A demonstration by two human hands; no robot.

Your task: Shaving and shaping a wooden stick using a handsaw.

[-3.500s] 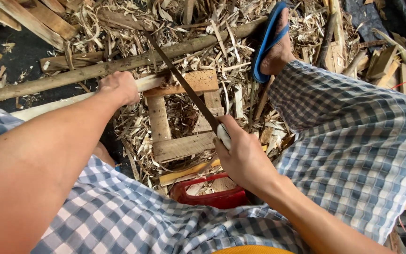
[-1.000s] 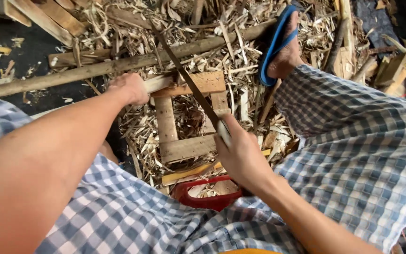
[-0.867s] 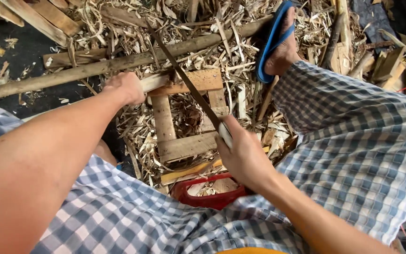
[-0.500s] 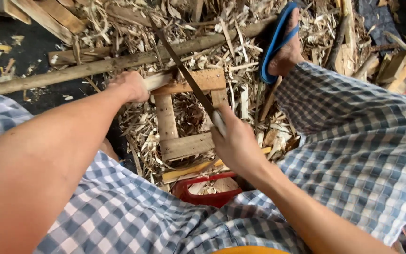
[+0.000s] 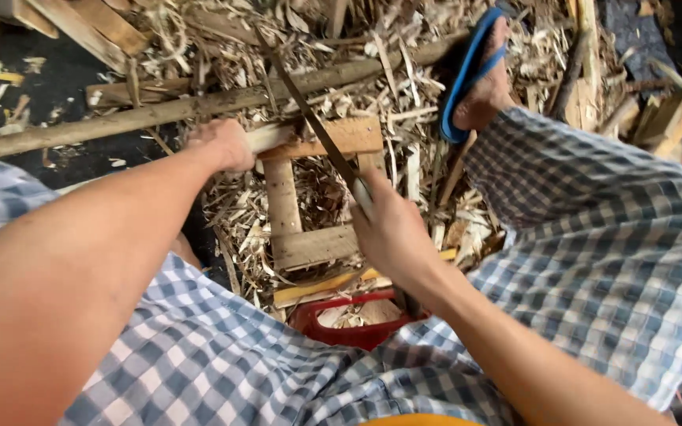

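Since the frame of half a second ago little has shifted: the left hand still grips the pale end of a stick laid across the top bar of the wooden frame, fingers curled shut around it, while the right hand has stayed wrapped around the handle of a long dark blade and sits a touch lower and nearer the body than before. The blade runs up and to the left from that fist, crossing the frame's top bar just right of the stick's held end, its tip reaching into the litter beyond. Going from the left: a patch of dark bare floor with a few pale chips, then a long rough pole lying slanted across the ground behind the left hand, then the frame resting on a thick heap of wood shavings. Just below the frame, between the knees, sits a red tub holding scraps. Further right a bare foot in a blue sandal is planted among the shavings, the leg in blue-and-white checked cloth that also covers the lap. At the far right edge lie short offcuts of wood. The ground is all that shows; no walls are in view.
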